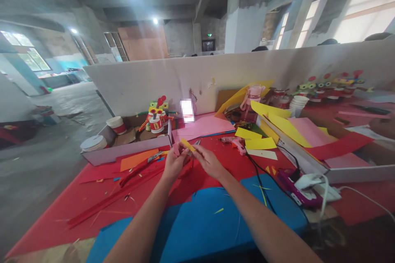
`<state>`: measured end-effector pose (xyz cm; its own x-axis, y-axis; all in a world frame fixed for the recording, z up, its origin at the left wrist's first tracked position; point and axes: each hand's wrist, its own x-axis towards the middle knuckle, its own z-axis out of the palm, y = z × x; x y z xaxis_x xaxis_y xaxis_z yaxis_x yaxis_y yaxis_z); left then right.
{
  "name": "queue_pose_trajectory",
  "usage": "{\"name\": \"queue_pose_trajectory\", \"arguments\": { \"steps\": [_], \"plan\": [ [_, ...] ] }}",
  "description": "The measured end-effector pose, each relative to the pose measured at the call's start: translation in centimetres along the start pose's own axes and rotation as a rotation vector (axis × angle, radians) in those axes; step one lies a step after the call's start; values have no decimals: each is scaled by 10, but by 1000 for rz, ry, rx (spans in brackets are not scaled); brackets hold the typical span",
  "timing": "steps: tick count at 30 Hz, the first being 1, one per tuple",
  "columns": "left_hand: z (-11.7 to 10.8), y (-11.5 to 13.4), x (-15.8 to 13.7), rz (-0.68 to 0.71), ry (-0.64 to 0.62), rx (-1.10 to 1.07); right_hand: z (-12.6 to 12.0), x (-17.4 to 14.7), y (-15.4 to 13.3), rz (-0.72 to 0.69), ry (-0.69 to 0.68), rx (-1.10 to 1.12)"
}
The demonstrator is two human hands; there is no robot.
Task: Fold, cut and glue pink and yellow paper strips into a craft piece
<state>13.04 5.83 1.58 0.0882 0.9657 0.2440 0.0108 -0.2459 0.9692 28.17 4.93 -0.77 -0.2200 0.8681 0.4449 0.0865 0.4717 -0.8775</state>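
Both my hands meet above the middle of the table, on a small yellow paper strip (187,145). My left hand (176,161) pinches the strip's near side, and a pink piece (176,148) shows by its fingers. The fingertips of my right hand (209,161) are closed on the strip's right end. A grey pointed tip (197,142) peeks out behind the fingers; I cannot tell whether it is held. To the left lie a red-handled cutter-like tool (135,171) and orange paper (138,159). A pink glue gun (233,144) rests to the right.
A paper-cup figure (156,121) stands in a box (126,150) at back left. Yellow sheets (261,143) lie right of the glue gun. A purple power strip (300,191) with cables sits at right, before a box of coloured paper (327,168). Blue sheet (200,222) covers the front.
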Motion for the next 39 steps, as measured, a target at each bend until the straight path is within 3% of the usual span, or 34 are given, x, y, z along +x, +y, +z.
{"name": "queue_pose_trajectory", "arguments": {
  "steps": [3, 6, 11, 15, 18, 23, 28, 31, 35, 37, 39],
  "plan": [
    [4, -6, 0, -50, -20, -49, 3, -2, 16, 134, 3, 33],
    [3, -12, 1, -110, -22, -68, -2, -4, 27, 176, -80, 48],
    [1, -20, 0, -182, -47, -78, -17, -7, 29, 287, -190, 41],
    [5, -22, -2, -214, -97, -41, -12, -9, 29, 337, -264, 181],
    [10, -19, -2, -202, -85, 3, -4, -9, 35, 321, -210, 251],
    [17, -13, 3, -236, 43, -58, -16, -2, 51, 294, 67, 6],
    [30, -24, 8, -479, -185, -215, -45, 6, 53, 250, 417, -72],
    [36, -39, 13, -426, -227, -72, -50, 5, 55, 221, 352, -60],
    [32, -46, 20, -208, -30, 42, -46, -2, 62, 265, 172, -71],
    [29, -43, 19, -205, 0, 36, -45, -4, 60, 239, 152, -69],
    [27, -38, 12, -277, -50, -47, -44, -5, 54, 182, 185, -75]
  ]
}}
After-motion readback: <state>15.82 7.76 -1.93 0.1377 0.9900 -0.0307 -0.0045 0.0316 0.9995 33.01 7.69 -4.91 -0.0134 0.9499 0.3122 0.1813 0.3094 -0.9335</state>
